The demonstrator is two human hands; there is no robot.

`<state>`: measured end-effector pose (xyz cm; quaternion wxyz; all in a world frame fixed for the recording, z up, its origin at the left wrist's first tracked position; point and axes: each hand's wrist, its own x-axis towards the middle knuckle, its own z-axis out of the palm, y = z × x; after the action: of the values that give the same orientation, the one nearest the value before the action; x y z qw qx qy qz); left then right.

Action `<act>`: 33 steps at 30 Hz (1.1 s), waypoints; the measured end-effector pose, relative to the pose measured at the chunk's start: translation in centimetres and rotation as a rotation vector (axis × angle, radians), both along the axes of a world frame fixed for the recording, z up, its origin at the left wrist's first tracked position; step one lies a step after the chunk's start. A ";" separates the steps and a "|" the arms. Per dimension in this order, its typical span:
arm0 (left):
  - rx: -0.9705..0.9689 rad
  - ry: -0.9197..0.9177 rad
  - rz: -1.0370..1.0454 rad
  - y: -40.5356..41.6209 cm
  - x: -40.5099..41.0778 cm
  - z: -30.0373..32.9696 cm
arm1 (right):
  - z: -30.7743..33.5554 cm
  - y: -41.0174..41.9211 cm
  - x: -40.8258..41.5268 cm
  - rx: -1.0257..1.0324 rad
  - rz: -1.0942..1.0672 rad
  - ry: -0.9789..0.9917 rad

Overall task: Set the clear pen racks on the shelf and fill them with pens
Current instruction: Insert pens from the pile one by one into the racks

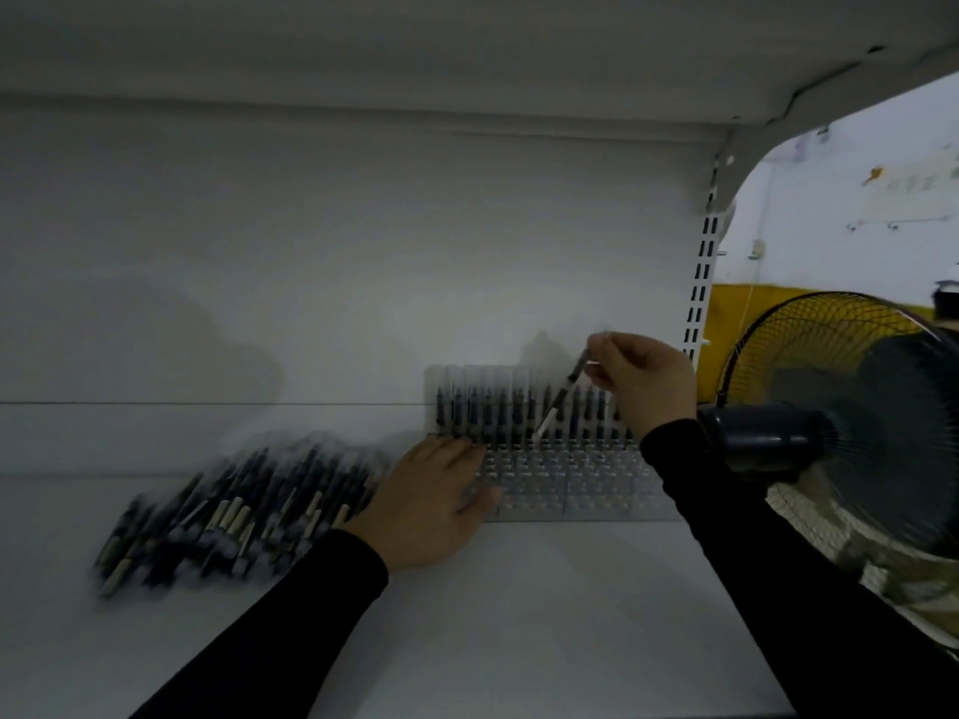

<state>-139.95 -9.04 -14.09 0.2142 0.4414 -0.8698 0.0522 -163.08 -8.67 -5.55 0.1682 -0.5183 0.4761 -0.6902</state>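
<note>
Sleeves forward, we load the rack (571,490).
Back row full; right hand (643,378) pinches a pen (563,394), left hand (430,503) lies flat; pile (233,516) remains.

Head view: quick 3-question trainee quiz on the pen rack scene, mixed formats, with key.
1. True or false: the right hand pinches a pen above the clear pen rack.
2. The pile of loose pens lies where from the rack? A) left B) right C) on top
3. Fill in: the left hand rests on the rack's ____ end.

Key: 1 true; 2 A; 3 left
</note>
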 end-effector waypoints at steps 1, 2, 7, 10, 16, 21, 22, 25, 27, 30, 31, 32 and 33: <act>0.007 -0.022 0.015 -0.3 -0.1 -0.3 | 0.0 -0.5 -0.3 -0.004 -0.026 0.037; 0.028 -0.034 0.027 -0.5 -0.1 -0.3 | 0.0 -0.9 -0.5 -0.007 -0.040 0.071; 0.050 -0.036 0.048 0.1 -0.2 0.0 | 0.0 -2.1 -0.1 0.005 -0.070 0.223; 0.020 -0.042 0.045 0.2 -0.2 0.0 | -0.3 -2.7 0.2 0.026 -0.079 0.294; -0.005 -0.099 0.048 0.1 -0.1 0.1 | -0.8 -3.6 0.8 0.141 -0.053 0.496; 0.009 -0.109 0.050 0.0 -0.2 0.2 | -1.7 -3.3 1.5 0.268 -0.009 0.654; 0.007 -0.107 0.047 0.0 -0.1 0.1 | -1.9 -3.3 1.5 0.281 -0.005 0.653; 0.003 -0.111 0.045 -0.1 -0.1 0.1 | -2.0 -3.5 1.5 0.289 -0.015 0.679; -0.009 -0.113 0.039 -0.1 -0.2 0.1 | -2.1 -3.5 1.4 0.277 -0.024 0.709; -0.016 -0.078 0.023 0.1 -0.1 0.1 | -2.6 -3.5 1.4 0.234 -0.039 0.745; -0.042 -0.070 0.014 0.1 -0.1 -0.1 | -2.8 -3.4 1.3 0.223 -0.032 0.731; -0.065 -0.061 0.010 0.2 -0.1 0.0 | -3.1 -3.4 1.2 0.217 -0.019 0.707; -0.078 -0.051 0.005 0.2 -0.1 -0.1 | -3.2 -3.4 1.1 0.212 -0.005 0.684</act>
<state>-140.06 -8.81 -14.14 0.2088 0.4336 -0.8711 0.0976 -162.01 -12.11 -8.78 0.0500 -0.6979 0.5752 -0.4238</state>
